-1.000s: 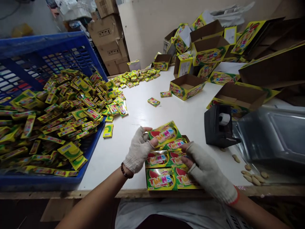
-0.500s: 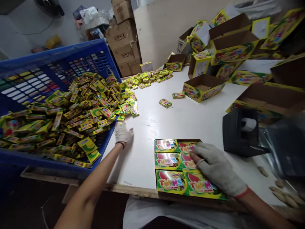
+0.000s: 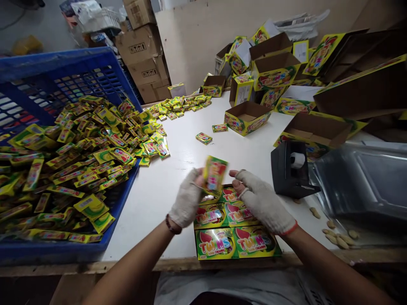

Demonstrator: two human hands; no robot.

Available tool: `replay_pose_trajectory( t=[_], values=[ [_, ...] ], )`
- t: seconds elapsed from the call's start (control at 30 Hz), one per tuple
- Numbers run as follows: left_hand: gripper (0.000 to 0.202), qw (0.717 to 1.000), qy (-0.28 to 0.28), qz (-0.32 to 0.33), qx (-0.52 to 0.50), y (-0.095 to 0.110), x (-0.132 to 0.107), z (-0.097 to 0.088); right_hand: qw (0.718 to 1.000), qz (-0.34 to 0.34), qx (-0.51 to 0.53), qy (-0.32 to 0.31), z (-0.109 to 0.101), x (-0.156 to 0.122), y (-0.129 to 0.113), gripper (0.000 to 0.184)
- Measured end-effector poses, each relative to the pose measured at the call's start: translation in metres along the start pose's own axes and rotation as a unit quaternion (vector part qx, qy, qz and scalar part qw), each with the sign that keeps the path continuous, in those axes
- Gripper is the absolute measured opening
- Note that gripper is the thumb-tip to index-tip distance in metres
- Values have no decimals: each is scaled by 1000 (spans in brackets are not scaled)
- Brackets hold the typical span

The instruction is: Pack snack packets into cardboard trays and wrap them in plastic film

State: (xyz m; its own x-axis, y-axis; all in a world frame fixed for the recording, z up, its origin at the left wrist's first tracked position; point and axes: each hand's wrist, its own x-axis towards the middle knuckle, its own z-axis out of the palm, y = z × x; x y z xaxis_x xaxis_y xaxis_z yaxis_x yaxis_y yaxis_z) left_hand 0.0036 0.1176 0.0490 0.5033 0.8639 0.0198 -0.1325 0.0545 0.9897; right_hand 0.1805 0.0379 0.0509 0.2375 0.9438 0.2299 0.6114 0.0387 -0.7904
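Back from the crate (image 3: 32,72), the left hand (image 3: 187,199) pinches a packet (image 3: 215,173) over the box (image 3: 237,243), right hand (image 3: 262,203) half-open beside it

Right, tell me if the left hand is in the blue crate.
No, the left hand holds a packet up over the table, apart from the blue crate.

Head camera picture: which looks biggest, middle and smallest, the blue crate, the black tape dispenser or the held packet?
1. Crate
2. Tape dispenser
3. Packet, smallest even though it is raised nearer the camera.
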Motion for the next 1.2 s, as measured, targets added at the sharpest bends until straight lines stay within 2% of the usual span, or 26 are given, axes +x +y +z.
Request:
replay_pose_trajectory(
  t=[0.07, 0.1, 0.17, 0.2, 0.27, 0.33, 0.37, 0.43, 0.6, 0.63, 0.7, 0.8, 0.87, 0.93, 1.0, 1.07, 1.1, 1.2],
  values=[
    [31, 998, -44, 20, 50, 3, -4, 24, 991, 64, 118, -30, -1, 11, -8, 44],
    [28, 994, -39, 33, 94, 3, -6, 29, 987, 72, 142, -27, -4, 17, -8, 45],
    [27, 978, 7, 63, 201, 0, -7, 25, 991, 48, 120, -17, -14, 27, -2, 51],
    [29, 962, 30, 77, 262, -3, -7, 20, 995, 33, 88, -40, -19, 32, 4, 57],
    [33, 919, 43, 106, 377, -11, -8, 7, 990, 20, 27, -140, -28, 43, 19, 60],
    [32, 882, 10, 121, 455, -20, -9, -3, 969, -6, -17, -246, -28, 52, 32, 44],
    [31, 871, -9, 125, 476, -24, -9, -5, 960, -31, -34, -275, -26, 56, 37, 36],
    [30, 865, -26, 129, 484, -31, -10, -6, 949, -71, -64, -301, -17, 60, 40, 31],
    [30, 875, 8, 148, 460, -35, -18, -3, 924, -23, -163, -345, 1, 51, 30, 31],
    [31, 867, 1, 158, 472, -33, -20, -3, 926, -33, -178, -331, 3, 47, 28, 32],
    [36, 834, -33, 169, 524, -29, -23, -1, 935, -63, -208, -280, 6, 39, 27, 30],
    [49, 755, -91, 139, 635, -24, -23, 5, 945, -79, -229, -218, 14, 33, 30, 25],
    [50, 711, -103, 119, 685, -23, -20, 13, 954, -76, -214, -195, 21, 32, 32, 20],
    [49, 693, -94, 121, 705, -23, -18, 24, 968, -70, -188, -153, 25, 32, 35, 20],
    [54, 692, -96, 135, 703, -25, -18, 35, 982, -49, -159, -86, 20, 29, 40, 30],
    [65, 689, -111, 144, 701, -27, -19, 44, 990, -20, -140, -10, -1, 23, 46, 37],
    [69, 685, -123, 142, 704, -28, -20, 46, 991, -6, -134, 26, -18, 18, 51, 38],
    [68, 668, -147, 132, 717, -26, -21, 49, 978, 55, -154, 131, -93, -2, 72, 32]
  ],
)
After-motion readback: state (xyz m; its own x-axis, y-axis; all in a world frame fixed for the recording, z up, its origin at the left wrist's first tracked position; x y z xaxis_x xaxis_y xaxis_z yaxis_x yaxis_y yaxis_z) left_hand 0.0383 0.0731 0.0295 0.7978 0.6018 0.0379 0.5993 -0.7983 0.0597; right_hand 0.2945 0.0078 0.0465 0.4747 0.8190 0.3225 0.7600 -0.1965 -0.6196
